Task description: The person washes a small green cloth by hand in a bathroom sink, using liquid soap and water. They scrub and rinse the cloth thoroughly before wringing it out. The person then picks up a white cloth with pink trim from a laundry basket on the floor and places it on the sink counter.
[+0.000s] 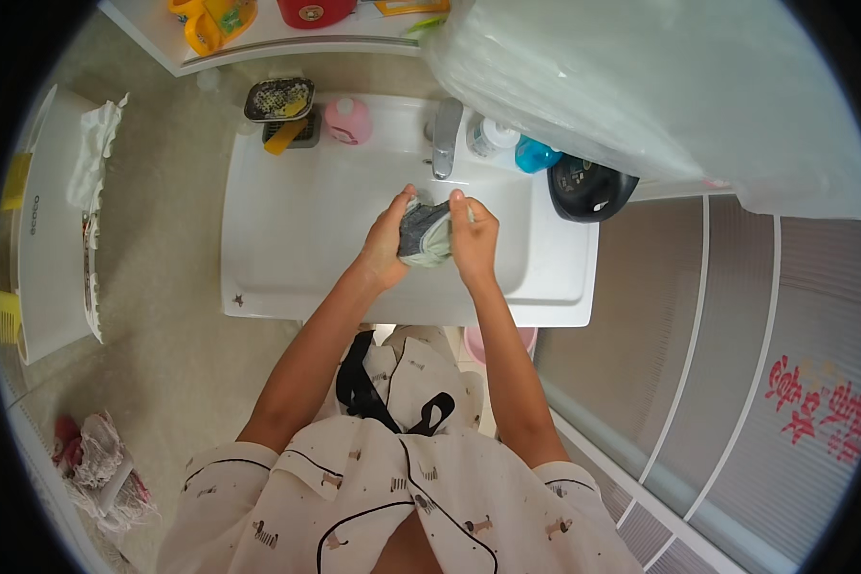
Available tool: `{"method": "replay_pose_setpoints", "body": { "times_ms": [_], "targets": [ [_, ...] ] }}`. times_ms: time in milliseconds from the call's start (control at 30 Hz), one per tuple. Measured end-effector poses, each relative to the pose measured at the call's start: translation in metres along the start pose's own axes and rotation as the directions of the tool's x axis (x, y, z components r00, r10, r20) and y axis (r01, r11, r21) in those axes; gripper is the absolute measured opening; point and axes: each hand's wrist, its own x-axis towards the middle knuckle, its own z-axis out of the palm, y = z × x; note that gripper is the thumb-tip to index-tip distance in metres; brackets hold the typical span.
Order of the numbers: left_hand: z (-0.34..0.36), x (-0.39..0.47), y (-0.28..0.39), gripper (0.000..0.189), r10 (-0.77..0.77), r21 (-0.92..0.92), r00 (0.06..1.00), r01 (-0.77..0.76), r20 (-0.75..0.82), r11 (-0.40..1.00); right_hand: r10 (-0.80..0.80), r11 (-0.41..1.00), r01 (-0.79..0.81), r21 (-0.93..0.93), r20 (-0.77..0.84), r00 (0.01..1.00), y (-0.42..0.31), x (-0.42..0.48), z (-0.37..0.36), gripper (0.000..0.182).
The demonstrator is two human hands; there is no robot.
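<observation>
Over the white sink, both of my hands grip one bunched grey and pale green cloth. My left hand holds its left side, with the thumb on top. On the right side, my right hand has its fingers curled into the fabric and its thumb pointing up. The cloth looks wet and is folded between the hands; whether it is a garment I cannot tell. Just beyond it stands the chrome faucet, and no running water can be made out.
Along the sink's back rim are a soap dish, a yellow-handled brush, a pink bottle, a white bottle, a blue bottle and a black bottle. Plastic sheeting hangs at upper right. Below sits a pink basin.
</observation>
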Motion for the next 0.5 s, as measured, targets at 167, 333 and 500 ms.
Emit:
{"method": "replay_pose_setpoints", "body": {
  "times_ms": [167, 333, 500],
  "targets": [
    [0.004, -0.004, 0.012, 0.033, 0.024, 0.156, 1.0, -0.026, 0.013, 0.987, -0.125, 0.991, 0.123, 0.062, 0.029, 0.992, -0.024, -0.024, -0.006, 0.03],
    [-0.053, 0.036, 0.005, 0.032, -0.239, 0.113, 0.913, 0.213, 0.33, 0.97, -0.665, 0.501, 0.768, -0.399, 0.389, 0.637, -0.032, -0.08, 0.046, 0.021],
    [0.025, -0.005, -0.021, 0.029, -0.1, 0.036, 0.99, 0.104, -0.101, 0.994, -0.358, 0.796, 0.285, -0.534, -0.037, 0.933, -0.014, -0.036, 0.028, 0.029]
  ]
}}
